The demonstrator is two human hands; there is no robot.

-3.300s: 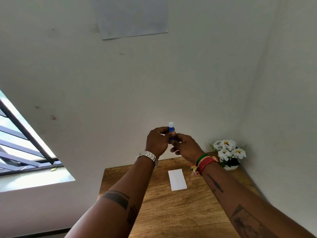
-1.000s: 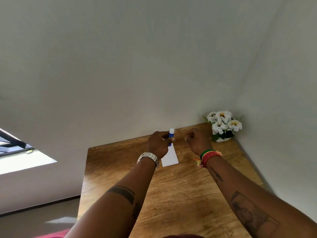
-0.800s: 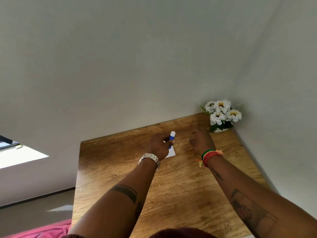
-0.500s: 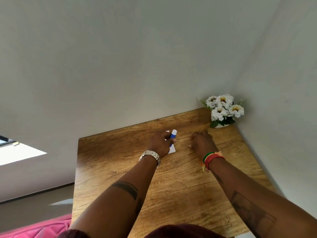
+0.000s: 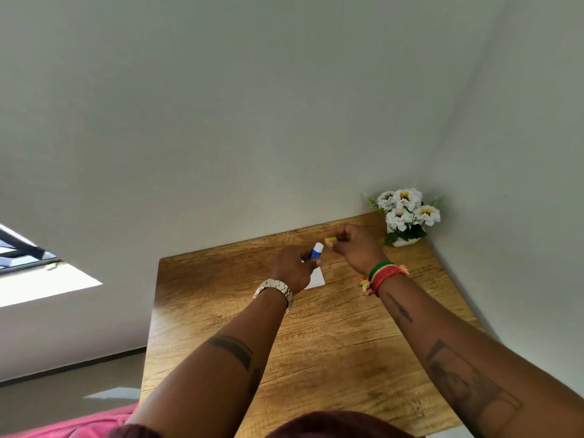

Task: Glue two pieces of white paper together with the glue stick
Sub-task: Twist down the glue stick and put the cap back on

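Observation:
My left hand point(image 5: 292, 268) grips a blue glue stick point(image 5: 316, 251) upright, its white tip pointing up. Just to the right, my right hand point(image 5: 354, 245) pinches a small yellow cap point(image 5: 330, 239) close to the stick's tip, apart from it. White paper point(image 5: 317, 278) lies flat on the wooden table point(image 5: 331, 343) under and behind my left hand, which hides most of it. Only its near right corner shows, so I cannot tell if it is one sheet or two.
A white pot of white flowers point(image 5: 406, 216) stands in the table's far right corner, against the walls. The table's left edge drops to the floor. A pink cloth point(image 5: 79, 425) lies at the lower left.
The yellow cap now shows in my right hand, which has risen from the table toward the stick's tip. My left hand still holds the glue stick over the paper.

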